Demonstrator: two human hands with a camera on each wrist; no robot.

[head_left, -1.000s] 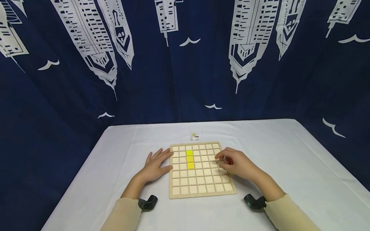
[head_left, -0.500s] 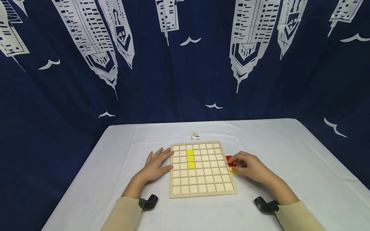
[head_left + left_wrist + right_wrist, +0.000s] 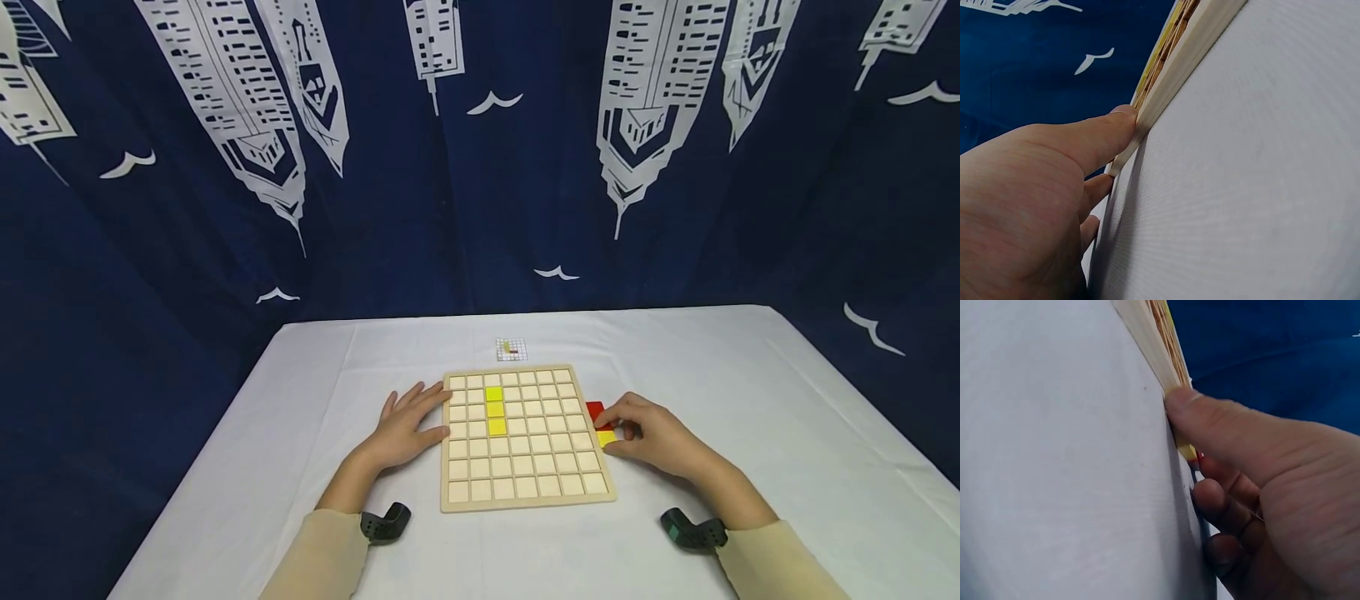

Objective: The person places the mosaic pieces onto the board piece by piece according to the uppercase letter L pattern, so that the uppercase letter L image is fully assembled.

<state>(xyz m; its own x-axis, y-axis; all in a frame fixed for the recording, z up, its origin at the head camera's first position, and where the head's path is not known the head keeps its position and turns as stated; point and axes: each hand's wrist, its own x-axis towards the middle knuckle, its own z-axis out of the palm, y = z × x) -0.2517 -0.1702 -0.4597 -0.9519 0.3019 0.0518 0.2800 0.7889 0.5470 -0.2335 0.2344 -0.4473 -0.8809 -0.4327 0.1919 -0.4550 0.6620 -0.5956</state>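
Observation:
A wooden grid board [image 3: 525, 506] lies on the table, with three yellow tiles [image 3: 496, 410] in one column of its cells. My left hand [image 3: 399, 435] rests along the board's left edge, fingers spread and thumb tip [image 3: 1124, 111] against the frame. Beside the board's right edge, my right hand [image 3: 651, 435] pinches a yellow tile [image 3: 606, 437] between thumb and index finger. In the right wrist view, the right thumb [image 3: 1188, 403] lies at the near end of that yellow tile [image 3: 1186, 450]. Red tiles [image 3: 595, 408] lie just beyond it, partly covered by the index finger.
Behind the board lies a small printed grid card [image 3: 512, 349] with yellow and red marks. A white cloth [image 3: 360, 358] covers the table. A dark blue printed curtain [image 3: 442, 200] hangs behind it.
My right hand has moved right, off the board's right side to the loose tiles, which now show. Its thumb and index finger have settled around the yellow tile. My left hand stays put.

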